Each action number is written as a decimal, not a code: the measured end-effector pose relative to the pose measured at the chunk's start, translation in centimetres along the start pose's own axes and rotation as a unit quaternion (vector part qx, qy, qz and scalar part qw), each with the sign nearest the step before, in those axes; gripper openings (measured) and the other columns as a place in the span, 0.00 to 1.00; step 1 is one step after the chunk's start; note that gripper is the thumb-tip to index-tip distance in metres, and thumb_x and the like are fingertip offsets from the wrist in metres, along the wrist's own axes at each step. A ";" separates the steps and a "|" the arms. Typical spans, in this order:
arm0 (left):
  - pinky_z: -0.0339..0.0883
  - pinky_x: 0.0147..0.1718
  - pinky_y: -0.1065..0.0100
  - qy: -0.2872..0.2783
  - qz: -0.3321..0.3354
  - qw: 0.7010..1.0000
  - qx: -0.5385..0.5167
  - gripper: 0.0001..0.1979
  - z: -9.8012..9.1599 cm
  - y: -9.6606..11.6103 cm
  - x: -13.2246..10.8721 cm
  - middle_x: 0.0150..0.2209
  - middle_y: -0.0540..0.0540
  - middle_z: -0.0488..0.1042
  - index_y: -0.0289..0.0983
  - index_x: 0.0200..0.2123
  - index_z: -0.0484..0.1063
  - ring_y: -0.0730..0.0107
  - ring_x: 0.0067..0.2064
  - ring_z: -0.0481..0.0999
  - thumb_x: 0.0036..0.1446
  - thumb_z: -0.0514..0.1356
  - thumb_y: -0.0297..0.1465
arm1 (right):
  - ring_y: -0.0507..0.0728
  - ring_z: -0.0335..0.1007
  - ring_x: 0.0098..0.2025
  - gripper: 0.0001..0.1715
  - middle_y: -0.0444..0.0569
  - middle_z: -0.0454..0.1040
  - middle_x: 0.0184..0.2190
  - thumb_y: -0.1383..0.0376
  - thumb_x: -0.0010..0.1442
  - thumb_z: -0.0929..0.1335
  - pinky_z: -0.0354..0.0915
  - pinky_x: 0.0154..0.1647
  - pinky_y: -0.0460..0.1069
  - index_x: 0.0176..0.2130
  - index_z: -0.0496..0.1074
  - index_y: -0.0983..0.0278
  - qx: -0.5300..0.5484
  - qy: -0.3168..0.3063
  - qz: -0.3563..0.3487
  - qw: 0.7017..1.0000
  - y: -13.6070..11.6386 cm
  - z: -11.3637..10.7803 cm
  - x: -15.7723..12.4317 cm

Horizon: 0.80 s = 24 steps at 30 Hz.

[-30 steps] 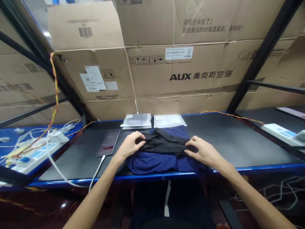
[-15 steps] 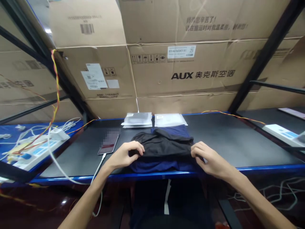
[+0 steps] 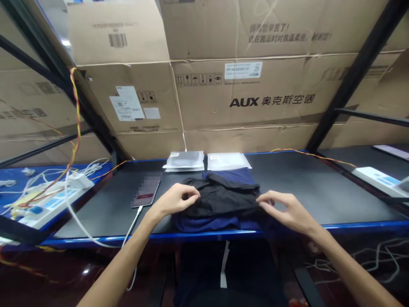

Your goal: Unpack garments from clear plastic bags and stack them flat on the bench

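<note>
A folded black cloth [image 3: 228, 198] lies on top of dark blue fabric [image 3: 204, 224] near the front edge of the table. My left hand [image 3: 177, 199] is at the left end of the black cloth, thumb and fingertips pinched together on its edge. At the opposite end, my right hand [image 3: 283, 209] pinches the cloth's right edge between thumb and fingers. Behind the pile, two stacks of flat packets in frosted plastic, a left one [image 3: 184, 161] and a right one [image 3: 228, 161], sit side by side.
Left of the pile lies a phone [image 3: 147, 192] with a white charging cable [image 3: 132, 224] plugged in. Power strips [image 3: 47, 202] with tangled cords stand at the left, another strip [image 3: 378, 178] at the right. Cardboard [image 3: 204, 98] backs the table [image 3: 303, 187], between black metal posts.
My left hand has shifted slightly right and up along the cloth's edge. My right hand's fingers have straightened into a finer pinch. The cloth's left end has changed shape a little.
</note>
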<state>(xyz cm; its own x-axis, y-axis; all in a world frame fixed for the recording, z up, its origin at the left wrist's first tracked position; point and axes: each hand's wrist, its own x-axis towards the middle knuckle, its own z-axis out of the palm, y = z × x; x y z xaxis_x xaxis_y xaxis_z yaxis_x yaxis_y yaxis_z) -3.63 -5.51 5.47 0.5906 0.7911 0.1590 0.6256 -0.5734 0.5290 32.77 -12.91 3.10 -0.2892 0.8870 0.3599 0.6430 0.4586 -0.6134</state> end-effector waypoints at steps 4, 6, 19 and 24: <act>0.69 0.41 0.69 0.058 0.029 0.998 0.009 0.15 0.2 -0.5 4.0 0.41 0.47 0.80 0.40 0.45 0.78 0.67 0.39 0.77 0.58 0.55 0.30 | 0.56 0.68 0.29 0.15 0.46 0.77 0.31 0.53 0.63 0.65 0.69 0.35 0.52 0.42 0.76 0.58 -0.022 0.049 0.030 0.998 1.9 -0.5 1.8; 0.69 0.44 0.68 0.055 0.041 0.997 0.024 0.19 0.5 -1.1 6.1 0.46 0.46 0.79 0.39 0.50 0.76 0.66 0.42 0.77 0.56 0.56 0.28 | 0.57 0.68 0.30 0.17 0.46 0.76 0.33 0.53 0.62 0.66 0.69 0.35 0.52 0.45 0.75 0.58 -0.036 0.045 0.031 0.998 3.0 -0.4 2.7; 0.69 0.47 0.66 0.039 0.023 0.997 -0.058 0.14 2.4 -3.8 10.6 0.39 0.46 0.79 0.36 0.39 0.75 0.64 0.43 0.77 0.61 0.55 0.38 | 0.56 0.70 0.28 0.19 0.46 0.75 0.29 0.49 0.58 0.66 0.68 0.32 0.51 0.34 0.73 0.62 0.124 0.043 0.116 0.985 6.6 0.4 7.3; 0.69 0.39 0.67 0.112 -0.081 0.989 -0.043 0.16 2.7 -3.8 11.3 0.29 0.51 0.76 0.37 0.48 0.71 0.66 0.33 0.76 0.58 0.59 0.37 | 0.54 0.64 0.20 0.23 0.41 0.69 0.19 0.49 0.54 0.68 0.61 0.22 0.48 0.39 0.72 0.64 0.102 0.076 0.165 0.978 7.7 1.1 10.5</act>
<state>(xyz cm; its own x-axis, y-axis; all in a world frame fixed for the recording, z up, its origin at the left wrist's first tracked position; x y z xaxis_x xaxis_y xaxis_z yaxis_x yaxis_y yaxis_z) 2.10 5.02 3.01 0.3527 0.9042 0.2410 0.6516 -0.4222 0.6303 33.94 -0.01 1.38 0.0294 0.9772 0.2101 0.5242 0.1639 -0.8356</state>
